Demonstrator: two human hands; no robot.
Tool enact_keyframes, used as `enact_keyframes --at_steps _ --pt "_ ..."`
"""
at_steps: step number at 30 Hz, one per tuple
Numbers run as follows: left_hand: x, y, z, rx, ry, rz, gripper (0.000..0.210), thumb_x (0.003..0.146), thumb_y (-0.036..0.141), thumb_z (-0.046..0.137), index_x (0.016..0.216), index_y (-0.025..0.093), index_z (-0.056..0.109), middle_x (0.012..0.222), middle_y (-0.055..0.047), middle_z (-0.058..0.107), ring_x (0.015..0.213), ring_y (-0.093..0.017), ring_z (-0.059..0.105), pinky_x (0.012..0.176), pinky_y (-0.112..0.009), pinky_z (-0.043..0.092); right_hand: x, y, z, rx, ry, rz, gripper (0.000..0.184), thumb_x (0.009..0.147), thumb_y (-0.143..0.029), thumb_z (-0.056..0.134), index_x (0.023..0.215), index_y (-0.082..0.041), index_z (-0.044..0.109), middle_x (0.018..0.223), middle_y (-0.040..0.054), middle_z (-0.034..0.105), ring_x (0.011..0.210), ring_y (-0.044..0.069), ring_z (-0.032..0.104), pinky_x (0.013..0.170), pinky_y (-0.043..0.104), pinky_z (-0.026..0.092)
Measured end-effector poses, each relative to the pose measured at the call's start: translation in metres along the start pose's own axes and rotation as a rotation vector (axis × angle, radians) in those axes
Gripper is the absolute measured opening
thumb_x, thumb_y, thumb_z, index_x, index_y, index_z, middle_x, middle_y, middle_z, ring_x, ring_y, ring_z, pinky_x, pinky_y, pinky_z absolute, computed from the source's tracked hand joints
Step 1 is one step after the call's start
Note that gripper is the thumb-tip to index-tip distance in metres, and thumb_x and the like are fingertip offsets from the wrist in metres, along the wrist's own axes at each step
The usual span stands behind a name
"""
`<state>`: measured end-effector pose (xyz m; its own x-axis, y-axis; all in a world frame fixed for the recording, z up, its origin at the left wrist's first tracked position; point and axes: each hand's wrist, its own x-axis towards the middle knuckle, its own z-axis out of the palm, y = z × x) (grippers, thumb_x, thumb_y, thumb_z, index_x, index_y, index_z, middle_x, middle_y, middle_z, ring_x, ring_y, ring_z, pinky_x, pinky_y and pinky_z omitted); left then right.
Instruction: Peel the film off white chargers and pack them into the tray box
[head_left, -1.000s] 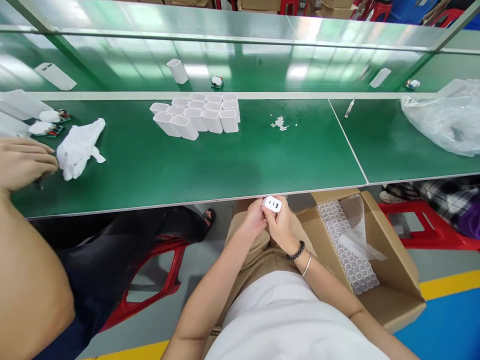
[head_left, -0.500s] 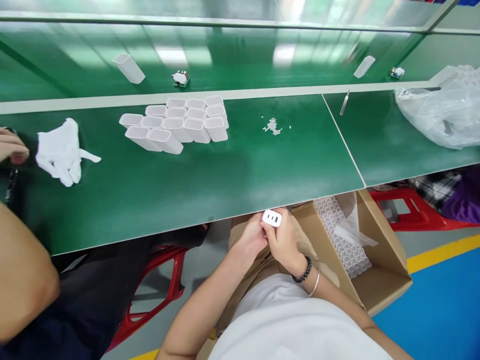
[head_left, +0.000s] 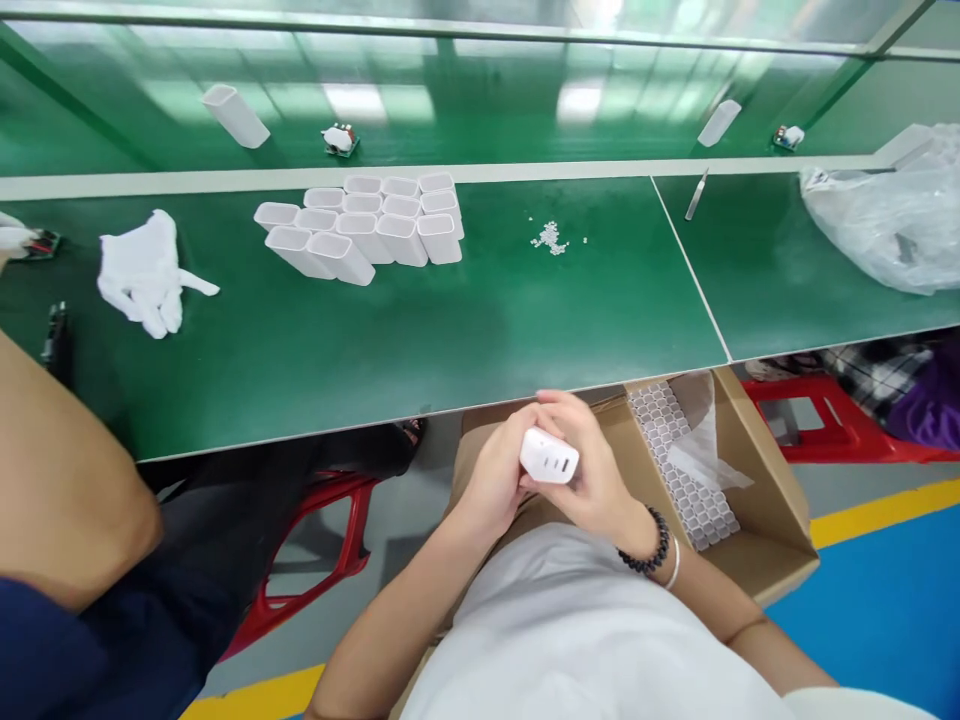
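Observation:
Both hands are wrapped round a white charger housing [head_left: 550, 457], held over my lap just in front of the bench edge. Its end face with several dark port slots points up toward me. My left hand [head_left: 499, 465] grips it from the left side. My right hand [head_left: 592, 480], with a black bead bracelet at the wrist, closes on it from the right. Past the hands, a block of open white housings [head_left: 367, 230] stands on the green bench [head_left: 480, 340]. Right of them lies a small heap of tiny white pieces [head_left: 551, 238].
A white glove [head_left: 146, 270] lies at the left, near a co-worker's arm [head_left: 75, 470]. A pen-like tool [head_left: 696, 195] and a clear plastic bag [head_left: 885, 220] are at the right. Beside me stands a cardboard box [head_left: 757, 560] holding rows of white housings. Circuit boards [head_left: 341, 140] sit at the back.
The charger has come closer to me and turned, showing more of its long side. My right hand now spreads further round it. The co-worker's hand at the left has moved away.

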<state>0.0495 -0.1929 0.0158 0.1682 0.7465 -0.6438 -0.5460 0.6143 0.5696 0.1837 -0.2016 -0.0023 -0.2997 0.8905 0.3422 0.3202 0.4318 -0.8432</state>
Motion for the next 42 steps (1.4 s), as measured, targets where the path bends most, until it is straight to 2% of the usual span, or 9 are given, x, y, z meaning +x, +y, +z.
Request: enact_keyframes --at_steps 3,7,10,12,18,27,34,39,42 --pt "-0.024 0.019 0.003 0.279 -0.076 0.524 0.030 0.096 0.037 0.056 0.076 0.016 0.064 0.073 -0.001 0.060 0.064 -0.011 0.051 0.057 -0.024 0.039 0.012 -0.025 -0.020 -0.023 0.126 -0.211 0.067 0.077 -0.015 0.077 0.135 -0.028 0.048 0.124 0.0099 0.052 0.116 0.026 0.054 0.096 0.043 0.051" --pt "-0.027 0.037 0.005 0.641 0.052 1.357 0.030 0.104 0.029 0.039 0.088 0.018 0.062 0.081 -0.002 0.060 0.073 -0.013 0.055 0.064 -0.027 0.042 0.020 -0.049 -0.031 0.486 -0.051 0.078 0.051 0.088 -0.017 0.068 0.132 -0.031 0.046 0.088 -0.0003 0.053 0.073 0.014 0.050 0.064 0.027 0.046" --pt "-0.023 0.042 0.004 0.748 0.082 1.607 0.025 0.102 0.022 0.040 0.091 0.017 0.061 0.083 -0.003 0.061 0.075 -0.012 0.058 0.066 -0.027 0.046 0.023 -0.055 -0.031 0.818 -0.200 0.292 0.007 0.100 -0.026 0.058 0.107 -0.024 0.058 0.068 -0.0044 0.053 0.056 0.008 0.044 0.050 0.021 0.037" --pt "-0.023 0.045 0.004 0.799 0.089 1.688 0.022 0.101 0.019 0.041 0.092 0.016 0.060 0.082 -0.003 0.061 0.074 -0.012 0.058 0.065 -0.026 0.046 0.025 -0.057 -0.030 0.823 -0.204 0.330 0.014 0.100 -0.028 0.059 0.089 -0.020 0.061 0.063 -0.0039 0.055 0.052 0.006 0.046 0.048 0.019 0.037" --pt "-0.029 0.053 0.000 1.013 0.104 1.769 0.017 0.096 0.012 0.043 0.094 0.017 0.059 0.086 -0.004 0.060 0.075 -0.013 0.057 0.064 -0.026 0.046 0.035 -0.058 -0.035 0.733 -0.239 0.358 0.028 0.098 -0.034 0.063 0.076 -0.016 0.063 0.058 -0.0039 0.056 0.047 0.005 0.049 0.044 0.016 0.039" --pt "-0.015 0.058 -0.020 1.245 -0.085 1.604 0.018 0.092 0.006 0.043 0.096 0.019 0.056 0.084 -0.002 0.054 0.067 -0.011 0.052 0.059 -0.022 0.044 0.047 -0.035 -0.031 0.645 -0.458 0.546 0.039 0.092 -0.049 0.063 0.077 -0.013 0.063 0.054 -0.0002 0.062 0.042 0.007 0.054 0.040 0.015 0.040" --pt "0.005 0.051 -0.027 1.244 0.010 1.478 0.019 0.094 0.006 0.041 0.088 0.020 0.054 0.080 0.000 0.053 0.064 -0.010 0.054 0.057 -0.020 0.044 0.051 -0.001 -0.011 0.719 -0.477 0.632 0.044 0.089 -0.058 0.060 0.079 -0.015 0.059 0.056 -0.0009 0.062 0.040 0.008 0.053 0.040 0.018 0.041" --pt "0.024 0.056 -0.028 1.405 0.181 1.346 0.014 0.099 0.019 0.042 0.095 0.020 0.055 0.080 -0.001 0.062 0.061 -0.014 0.058 0.056 -0.025 0.046 0.076 -0.005 -0.022 0.053 -0.440 0.347 0.014 0.093 -0.027 0.053 0.095 -0.016 0.062 0.088 0.0080 0.070 0.080 0.021 0.067 0.074 0.037 0.058" --pt "0.031 0.057 -0.025 1.382 0.210 1.107 0.024 0.101 0.032 0.039 0.117 0.020 0.053 0.092 -0.006 0.069 0.074 -0.020 0.066 0.065 -0.031 0.051 0.091 -0.011 -0.025 -0.215 -0.415 0.079 0.047 0.083 -0.011 0.062 0.129 -0.015 0.056 0.130 0.0158 0.064 0.120 0.030 0.059 0.101 0.049 0.053"
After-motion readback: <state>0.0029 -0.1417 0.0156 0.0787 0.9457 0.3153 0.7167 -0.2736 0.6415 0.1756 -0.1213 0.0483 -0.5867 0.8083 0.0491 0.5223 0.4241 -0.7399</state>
